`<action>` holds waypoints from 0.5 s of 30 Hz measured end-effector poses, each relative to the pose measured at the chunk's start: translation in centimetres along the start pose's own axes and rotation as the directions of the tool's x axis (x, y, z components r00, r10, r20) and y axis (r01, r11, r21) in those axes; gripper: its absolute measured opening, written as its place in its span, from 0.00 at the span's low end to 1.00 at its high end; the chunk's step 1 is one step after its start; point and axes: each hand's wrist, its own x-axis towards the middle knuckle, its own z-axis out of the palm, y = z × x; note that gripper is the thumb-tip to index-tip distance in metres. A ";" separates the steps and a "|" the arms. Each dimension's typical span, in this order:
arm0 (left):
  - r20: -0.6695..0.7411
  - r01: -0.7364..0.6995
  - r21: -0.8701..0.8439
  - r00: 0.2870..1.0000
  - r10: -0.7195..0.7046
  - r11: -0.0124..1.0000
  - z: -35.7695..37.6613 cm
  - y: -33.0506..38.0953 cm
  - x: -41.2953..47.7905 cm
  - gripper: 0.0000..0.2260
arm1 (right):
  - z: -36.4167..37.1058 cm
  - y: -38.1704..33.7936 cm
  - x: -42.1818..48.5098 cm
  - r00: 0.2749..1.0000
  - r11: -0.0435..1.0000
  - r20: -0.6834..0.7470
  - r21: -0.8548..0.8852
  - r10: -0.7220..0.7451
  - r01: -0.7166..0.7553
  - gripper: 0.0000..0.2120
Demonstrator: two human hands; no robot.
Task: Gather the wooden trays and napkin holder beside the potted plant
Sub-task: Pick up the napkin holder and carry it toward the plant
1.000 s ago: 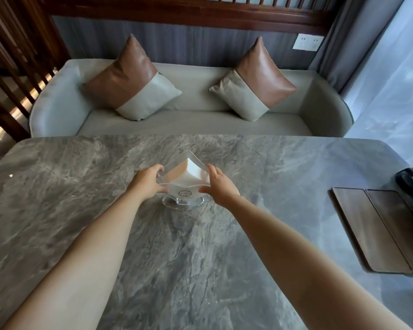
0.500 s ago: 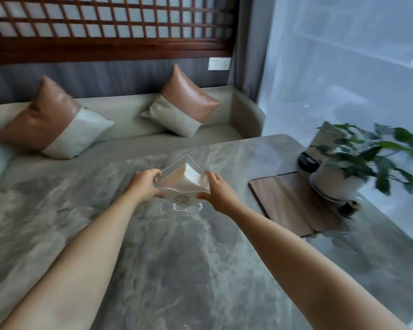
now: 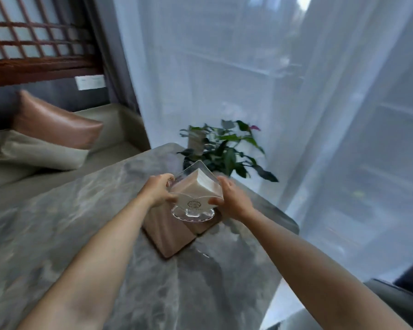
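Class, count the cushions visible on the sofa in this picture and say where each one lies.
1. A single brown-and-beige cushion leans on the sofa at the far left, beyond the table. Others may lie out of frame.

**Grey marble table, window end**

Here's the grey veined marble table point(image 3: 57, 234), its rounded corner reaching toward the window. Flat on it lie the brown rectangular wooden trays point(image 3: 167, 236), side by side. Just beyond them, at the far edge, sits the leafy green potted plant point(image 3: 224, 151), pot hidden.
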 end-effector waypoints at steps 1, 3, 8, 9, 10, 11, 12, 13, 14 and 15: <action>0.022 -0.029 0.012 0.999 0.029 1.000 1.4 1.8 1.1 0.25 | -0.7 2.2 -0.2 0.999 0.999 -0.004 -0.002 0.033 -0.033 0.34; 0.071 -0.069 0.029 0.995 0.067 0.997 4.4 5.1 3.1 0.25 | -1.9 6.3 -0.6 0.996 0.996 -0.021 0.010 0.088 -0.087 0.34; 0.178 -0.123 0.034 0.977 0.115 0.992 11.7 11.2 6.7 0.30 | -3.2 14.8 -1.6 0.972 0.972 -0.053 0.055 0.231 -0.228 0.31; 0.198 -0.127 0.034 0.973 0.118 0.991 12.9 12.1 7.3 0.30 | -3.2 16.1 -1.8 0.965 0.965 -0.051 0.061 0.258 -0.254 0.31; 0.220 -0.134 0.031 0.968 0.124 0.991 14.2 13.1 8.0 0.30 | -3.2 17.6 -1.9 0.958 0.958 -0.047 0.066 0.284 -0.280 0.31; 0.238 -0.141 0.030 0.962 0.130 0.990 15.1 13.7 8.4 0.31 | -3.1 18.6 -2.0 0.953 0.953 -0.048 0.068 0.298 -0.295 0.31; 0.256 -0.146 0.031 0.958 0.134 0.989 15.8 14.2 8.6 0.32 | -3.0 19.2 -2.1 0.949 0.949 -0.050 0.069 0.310 -0.307 0.31; 0.274 -0.150 0.029 0.952 0.137 0.988 16.8 14.8 9.1 0.33 | -2.9 20.3 -2.2 0.944 0.944 -0.052 0.073 0.326 -0.322 0.31; 0.286 -0.153 0.024 0.948 0.140 0.988 17.6 15.4 9.6 0.33 | -2.8 21.2 -2.1 0.938 0.938 -0.054 0.080 0.343 -0.339 0.32; 0.296 -0.157 0.018 0.944 0.145 0.987 18.4 15.8 10.1 0.33 | -2.7 21.9 -2.0 0.932 0.932 -0.057 0.086 0.358 -0.353 0.32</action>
